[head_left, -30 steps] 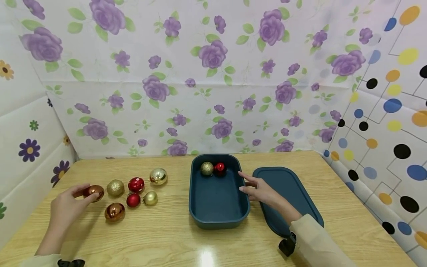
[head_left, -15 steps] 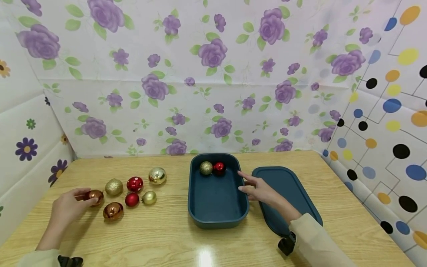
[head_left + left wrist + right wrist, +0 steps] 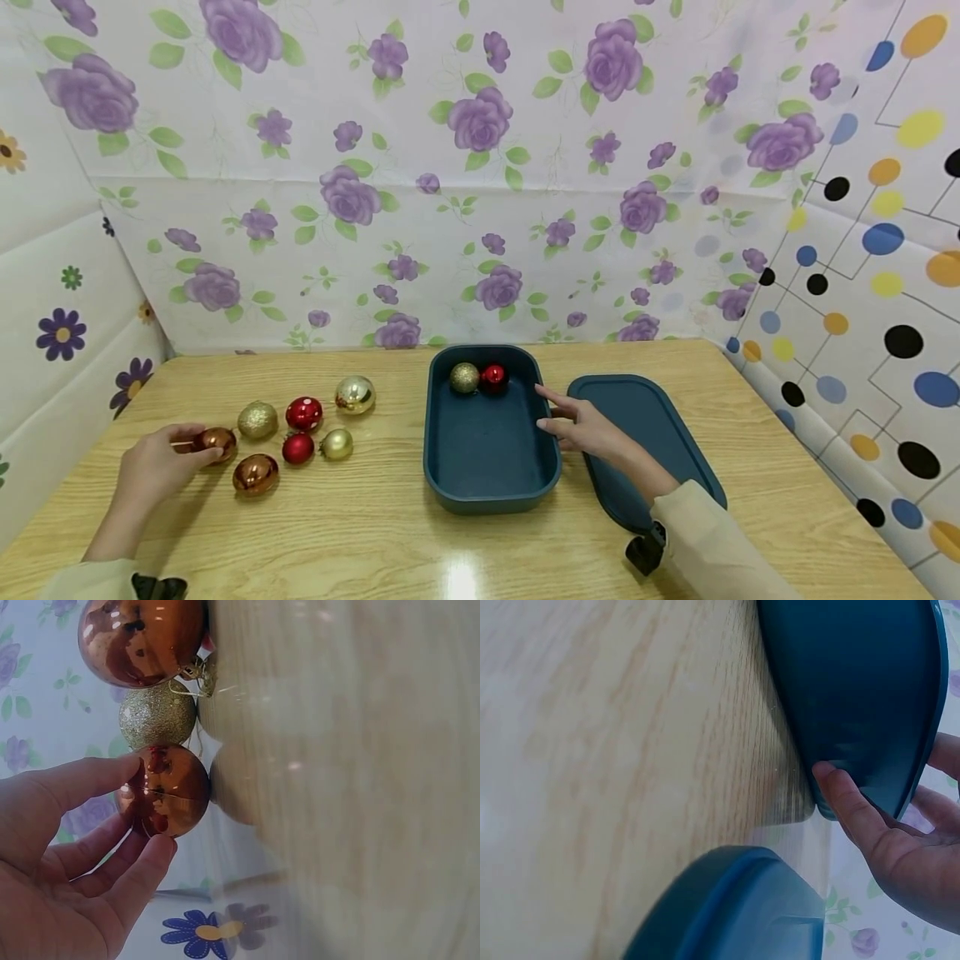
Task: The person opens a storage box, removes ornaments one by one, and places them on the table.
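My left hand (image 3: 161, 467) pinches a shiny copper Christmas ball (image 3: 217, 446) between thumb and fingers at the table's left. In the left wrist view, this ball (image 3: 166, 791) seems to sit against its reflection on the tabletop. Beside it lie a second copper ball (image 3: 256, 475) and a glittery gold ball (image 3: 257, 420). My right hand (image 3: 581, 427) touches the right wall of a deep blue box (image 3: 491, 450), its fingers fairly straight. In the right wrist view, one finger lies on the box's outer wall (image 3: 855, 690); other fingers are partly hidden behind the rim.
Inside the box, at its far end, lie a glittery gold ball (image 3: 465, 378) and a red ball (image 3: 493, 379). A white-dotted red ball (image 3: 303, 413), a plain red (image 3: 297, 448), a small gold (image 3: 337, 444) and a shiny gold ball (image 3: 355, 395) lie left. The blue lid (image 3: 645, 433) lies right.
The left hand has shifted slightly right and toward the near edge with the copper ball, closer to the other balls. The right hand and the box have stayed in place.
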The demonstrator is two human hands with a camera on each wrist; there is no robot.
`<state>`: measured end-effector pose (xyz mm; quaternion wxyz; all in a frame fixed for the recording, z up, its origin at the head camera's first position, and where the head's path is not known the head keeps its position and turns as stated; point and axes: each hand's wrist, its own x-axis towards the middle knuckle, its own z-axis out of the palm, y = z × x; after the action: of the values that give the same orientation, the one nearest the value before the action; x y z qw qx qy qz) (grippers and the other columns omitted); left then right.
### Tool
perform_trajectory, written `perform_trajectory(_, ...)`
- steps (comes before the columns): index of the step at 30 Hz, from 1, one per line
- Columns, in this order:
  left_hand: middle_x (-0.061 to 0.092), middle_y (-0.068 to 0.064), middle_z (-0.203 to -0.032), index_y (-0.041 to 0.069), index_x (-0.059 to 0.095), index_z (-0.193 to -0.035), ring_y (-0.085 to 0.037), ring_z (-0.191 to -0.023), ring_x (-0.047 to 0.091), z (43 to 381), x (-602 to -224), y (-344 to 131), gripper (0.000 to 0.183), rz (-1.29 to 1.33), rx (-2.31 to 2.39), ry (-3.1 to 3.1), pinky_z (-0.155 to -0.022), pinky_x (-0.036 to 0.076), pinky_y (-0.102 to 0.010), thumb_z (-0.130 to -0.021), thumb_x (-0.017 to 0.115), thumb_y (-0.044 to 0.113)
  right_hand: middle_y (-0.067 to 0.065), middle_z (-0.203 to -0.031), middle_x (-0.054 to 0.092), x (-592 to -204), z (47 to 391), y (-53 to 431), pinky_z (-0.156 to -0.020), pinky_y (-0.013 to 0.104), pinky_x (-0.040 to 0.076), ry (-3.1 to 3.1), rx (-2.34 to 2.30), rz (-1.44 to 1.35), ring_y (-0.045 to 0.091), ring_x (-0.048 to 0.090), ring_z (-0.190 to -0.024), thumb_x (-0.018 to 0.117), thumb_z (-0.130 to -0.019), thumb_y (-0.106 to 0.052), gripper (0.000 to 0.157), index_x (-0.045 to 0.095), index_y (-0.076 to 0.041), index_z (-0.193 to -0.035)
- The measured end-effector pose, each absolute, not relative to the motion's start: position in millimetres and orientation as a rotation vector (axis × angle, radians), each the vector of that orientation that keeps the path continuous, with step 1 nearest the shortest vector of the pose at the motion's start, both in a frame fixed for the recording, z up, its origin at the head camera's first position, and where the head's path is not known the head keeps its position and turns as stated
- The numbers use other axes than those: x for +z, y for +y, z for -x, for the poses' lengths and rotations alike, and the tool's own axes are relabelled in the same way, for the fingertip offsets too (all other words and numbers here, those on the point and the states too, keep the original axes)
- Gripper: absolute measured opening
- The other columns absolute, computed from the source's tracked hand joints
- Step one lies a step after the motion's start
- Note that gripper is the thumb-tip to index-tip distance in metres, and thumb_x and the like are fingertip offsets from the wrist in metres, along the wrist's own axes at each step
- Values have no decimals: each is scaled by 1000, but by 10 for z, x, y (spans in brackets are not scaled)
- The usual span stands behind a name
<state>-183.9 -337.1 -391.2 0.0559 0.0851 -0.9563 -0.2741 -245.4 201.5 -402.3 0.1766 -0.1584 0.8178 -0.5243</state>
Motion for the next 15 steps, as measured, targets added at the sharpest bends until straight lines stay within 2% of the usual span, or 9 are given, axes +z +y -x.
perform_trajectory(9,54,-34,-110,-11,51,-116,-51,-94,49,1850,-3918,-3373,62,-266,-830,-2906,-72,40,-54,-80,67,36,28,-142,27,-4014,2451,2005,-84,39,50,2307,-1490,454,37,38,-125,56,-90,-32,65,24,-23,-146)
perform_trajectory(15,48,-37,-116,-13,47,-120,-52,-101,48,1821,-3888,-3358,64,-255,-827,-2882,-72,43,-53,-82,65,36,30,-141,27,-4019,2438,2012,-84,40,49,2304,-1486,464,38,39,-124,56,-90,-33,66,23,-22,-146)
